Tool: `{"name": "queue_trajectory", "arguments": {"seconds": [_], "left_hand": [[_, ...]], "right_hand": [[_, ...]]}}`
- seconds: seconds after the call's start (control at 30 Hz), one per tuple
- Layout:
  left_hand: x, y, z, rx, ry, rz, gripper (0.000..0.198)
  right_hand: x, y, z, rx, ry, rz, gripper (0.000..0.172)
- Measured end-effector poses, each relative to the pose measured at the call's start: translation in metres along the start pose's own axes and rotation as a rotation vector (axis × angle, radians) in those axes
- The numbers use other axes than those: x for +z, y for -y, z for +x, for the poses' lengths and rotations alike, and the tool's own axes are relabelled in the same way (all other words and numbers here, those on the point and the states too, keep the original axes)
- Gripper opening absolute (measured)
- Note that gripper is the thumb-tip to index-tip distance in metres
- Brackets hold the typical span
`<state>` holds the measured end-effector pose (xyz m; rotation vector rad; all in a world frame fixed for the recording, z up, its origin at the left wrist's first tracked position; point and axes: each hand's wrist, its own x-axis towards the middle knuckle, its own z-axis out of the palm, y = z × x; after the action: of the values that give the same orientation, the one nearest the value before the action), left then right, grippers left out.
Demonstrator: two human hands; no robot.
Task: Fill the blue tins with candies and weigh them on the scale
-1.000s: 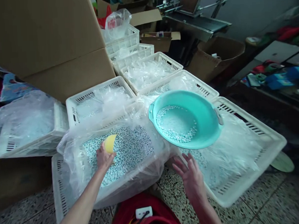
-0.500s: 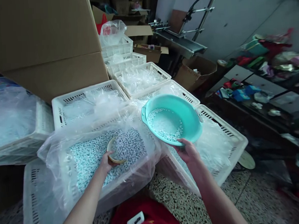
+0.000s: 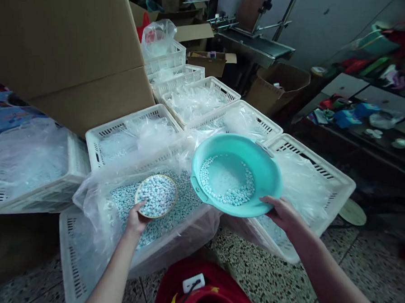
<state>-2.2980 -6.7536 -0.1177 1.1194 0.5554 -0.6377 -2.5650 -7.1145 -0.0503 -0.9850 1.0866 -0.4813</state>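
Note:
My left hand [image 3: 137, 218] is closed on the rim of a small round bowl [image 3: 139, 189], which is heaped with pale blue and white pellets [image 3: 159, 195]. The bowl is above a plastic-lined white crate [image 3: 170, 243] that holds a bed of similar loose pellets [image 3: 186, 202]. With its thumb over the near right rim, my right hand [image 3: 280, 210] grips a turquoise basin [image 3: 267, 166]. A thin layer of pellets lies along the bottom of the basin, thickest on the near side. Its underside hides the fingers of my right hand.
Several white crates [image 3: 215, 83] with clear plastic bags stand behind and at both sides. A large cardboard box [image 3: 94, 98] rises at the back left. A conveyor [image 3: 261, 44] stands at the back, a cluttered shelf [image 3: 345, 87] at the right.
The small bowl, tilted in the pellets half a second ago, is now lifted, level and full. The basin has shifted slightly lower in view, and the whole view has turned a little left.

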Motion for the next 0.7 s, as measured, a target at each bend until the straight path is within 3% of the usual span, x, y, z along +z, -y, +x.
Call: {"name": "queue_trajectory", "arguments": {"seconds": [0.1, 0.17, 0.27, 0.37, 0.47, 0.57, 0.63, 0.7], "left_hand": [[0.009, -0.033, -0.036, 0.095, 0.015, 0.065, 0.043], [0.026, -0.057, -0.063, 0.157, 0.057, 0.106, 0.045], [0.067, -0.087, -0.102, 0.244, 0.166, 0.14, 0.045], [0.121, -0.098, -0.125, 0.291, 0.291, 0.206, 0.048], [0.176, -0.082, -0.126, 0.438, 0.413, 0.414, 0.059], [0.219, -0.045, -0.113, 0.859, 0.413, 0.804, 0.075], [0.234, -0.015, -0.102, 1.144, 0.357, 1.157, 0.081], [0.239, 0.011, -0.093, 1.412, 0.407, 1.461, 0.08]], "right_hand": [[-0.001, 0.006, 0.005, 0.049, 0.019, -0.039, 0.022], [0.0, 0.013, 0.008, 0.054, 0.045, -0.093, 0.023], [0.003, 0.022, 0.013, 0.043, 0.076, -0.168, 0.023], [0.007, 0.028, 0.017, 0.024, 0.075, -0.192, 0.022], [0.01, 0.026, 0.02, -0.013, 0.06, -0.209, 0.025], [0.01, 0.021, 0.024, -0.063, 0.038, -0.216, 0.03], [0.01, 0.016, 0.027, -0.098, 0.022, -0.219, 0.032], [0.008, 0.012, 0.031, -0.132, 0.008, -0.221, 0.033]]}}
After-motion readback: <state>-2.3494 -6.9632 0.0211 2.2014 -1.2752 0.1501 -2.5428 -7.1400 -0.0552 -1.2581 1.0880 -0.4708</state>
